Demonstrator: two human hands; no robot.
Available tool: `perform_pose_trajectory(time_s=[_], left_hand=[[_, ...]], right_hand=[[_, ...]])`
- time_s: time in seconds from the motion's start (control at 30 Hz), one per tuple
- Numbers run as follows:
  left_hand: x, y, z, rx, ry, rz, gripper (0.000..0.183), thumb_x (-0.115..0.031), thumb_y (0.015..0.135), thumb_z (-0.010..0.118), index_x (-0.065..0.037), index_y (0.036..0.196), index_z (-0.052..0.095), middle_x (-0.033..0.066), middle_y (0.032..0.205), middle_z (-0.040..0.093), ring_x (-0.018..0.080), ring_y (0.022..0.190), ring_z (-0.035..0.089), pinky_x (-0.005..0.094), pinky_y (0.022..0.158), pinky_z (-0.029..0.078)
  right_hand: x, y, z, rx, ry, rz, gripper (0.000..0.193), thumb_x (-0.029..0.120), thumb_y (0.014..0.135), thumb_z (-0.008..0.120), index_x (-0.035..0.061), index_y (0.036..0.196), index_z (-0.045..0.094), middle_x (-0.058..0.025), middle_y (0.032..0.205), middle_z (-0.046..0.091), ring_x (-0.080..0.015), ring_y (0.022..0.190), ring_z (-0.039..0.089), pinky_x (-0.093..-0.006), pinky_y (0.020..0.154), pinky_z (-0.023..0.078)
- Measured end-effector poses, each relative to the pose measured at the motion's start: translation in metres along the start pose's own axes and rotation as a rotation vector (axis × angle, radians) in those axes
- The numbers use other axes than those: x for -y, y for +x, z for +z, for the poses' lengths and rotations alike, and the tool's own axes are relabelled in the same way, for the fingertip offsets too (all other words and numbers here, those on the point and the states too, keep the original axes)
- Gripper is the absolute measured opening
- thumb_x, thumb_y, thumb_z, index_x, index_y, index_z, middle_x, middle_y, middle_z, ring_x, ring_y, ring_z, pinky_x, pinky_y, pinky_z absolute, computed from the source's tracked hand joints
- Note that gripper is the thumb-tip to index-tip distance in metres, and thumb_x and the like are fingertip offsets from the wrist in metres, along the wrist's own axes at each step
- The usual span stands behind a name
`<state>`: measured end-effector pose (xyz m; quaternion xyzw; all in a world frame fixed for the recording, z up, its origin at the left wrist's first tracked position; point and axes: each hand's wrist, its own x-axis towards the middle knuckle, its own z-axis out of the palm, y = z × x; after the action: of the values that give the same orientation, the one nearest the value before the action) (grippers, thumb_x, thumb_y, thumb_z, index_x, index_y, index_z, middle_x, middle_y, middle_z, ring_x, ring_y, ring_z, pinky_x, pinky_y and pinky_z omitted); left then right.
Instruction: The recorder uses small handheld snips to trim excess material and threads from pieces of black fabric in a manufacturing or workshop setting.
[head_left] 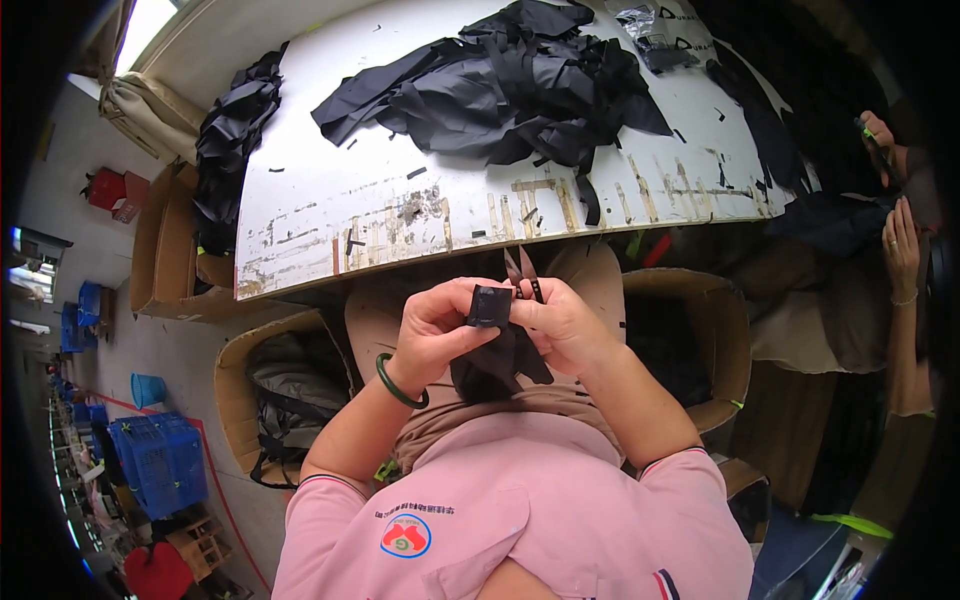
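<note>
My left hand (pixel 432 322) is closed on a small black fabric piece (pixel 489 308), its thumb and fingers pinching the folded end over my lap. The rest of the cloth hangs down beneath both hands. My right hand (pixel 568 318) is wrapped round a small pair of scissors (pixel 523 268), blades pointing away toward the table edge and slightly parted. Its fingers also lie close against the black cloth; whether they grip it I cannot tell. Beyond, a crumpled heap of black fabric (pixel 480 95) covers the far middle of the white table (pixel 310 185).
Black scraps and a clear plastic bag (pixel 655 38) lie on the table. More black fabric (pixel 237 130) drapes its left end. Cardboard boxes (pixel 738 335) flank my legs; the left one holds a grey backpack (pixel 290 375). At right, another person's hands (pixel 903 240) handle dark cloth.
</note>
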<state>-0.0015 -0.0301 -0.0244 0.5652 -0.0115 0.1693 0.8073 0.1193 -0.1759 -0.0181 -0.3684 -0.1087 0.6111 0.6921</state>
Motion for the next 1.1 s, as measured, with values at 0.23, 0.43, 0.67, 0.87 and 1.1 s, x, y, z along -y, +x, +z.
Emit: perform_pose_trajectory(time_s=[0.23, 0.43, 0.67, 0.87, 1.1], left_hand=[[-0.007, 0.001, -0.001, 0.113, 0.114, 0.119, 0.014, 0.009, 0.073, 0.067, -0.001, 0.081, 0.063, 0.0122, 0.100, 0.065, 0.0180, 0.098, 0.060, 0.0301, 0.089, 0.046], [-0.004, 0.001, 0.003, -0.020, 0.456, 0.181, 0.015, 0.006, 0.070, 0.070, -0.001, 0.082, 0.065, 0.0108, 0.094, 0.066, 0.0189, 0.084, 0.061, 0.0309, 0.078, 0.049], [0.008, 0.004, 0.001, -0.194, 0.711, 0.386, 0.021, 0.009, 0.069, 0.072, -0.001, 0.087, 0.067, 0.0112, 0.093, 0.067, 0.0191, 0.082, 0.063, 0.0276, 0.073, 0.051], [0.007, 0.002, 0.004, -0.325, 0.542, 0.360, 0.020, 0.013, 0.070, 0.072, 0.001, 0.085, 0.066, 0.0099, 0.092, 0.066, 0.0152, 0.082, 0.062, 0.0248, 0.073, 0.049], [0.009, 0.000, 0.009, -0.320, 0.552, 0.375, 0.020, 0.012, 0.071, 0.071, 0.001, 0.086, 0.066, 0.0101, 0.092, 0.066, 0.0163, 0.083, 0.061, 0.0262, 0.073, 0.049]], right_hand=[[0.003, -0.007, -0.004, 0.115, 0.003, 0.137, 0.010, 0.014, 0.091, 0.064, 0.0075, 0.098, 0.062, 0.0067, 0.074, 0.053, 0.0001, 0.054, 0.042, -0.0170, 0.043, 0.029], [0.026, -0.019, 0.018, -0.381, -0.868, -0.514, 0.023, 0.017, 0.086, 0.070, 0.0032, 0.094, 0.054, -0.0008, 0.085, 0.054, -0.0085, 0.072, 0.048, -0.0269, 0.062, 0.046], [0.014, -0.021, 0.027, -0.315, -1.248, -0.713, 0.030, 0.024, 0.083, 0.072, 0.0018, 0.093, 0.055, -0.0114, 0.082, 0.047, -0.0253, 0.069, 0.052, -0.0358, 0.060, 0.044], [-0.002, -0.032, 0.003, -0.126, -0.742, -0.259, 0.026, 0.028, 0.092, 0.065, 0.0028, 0.090, 0.056, -0.0018, 0.076, 0.050, -0.0093, 0.069, 0.046, -0.0265, 0.061, 0.040], [-0.009, -0.031, 0.010, -0.038, -0.414, -0.110, 0.022, 0.027, 0.092, 0.066, 0.0094, 0.088, 0.053, 0.0076, 0.070, 0.046, 0.0006, 0.063, 0.041, -0.0167, 0.053, 0.031]])
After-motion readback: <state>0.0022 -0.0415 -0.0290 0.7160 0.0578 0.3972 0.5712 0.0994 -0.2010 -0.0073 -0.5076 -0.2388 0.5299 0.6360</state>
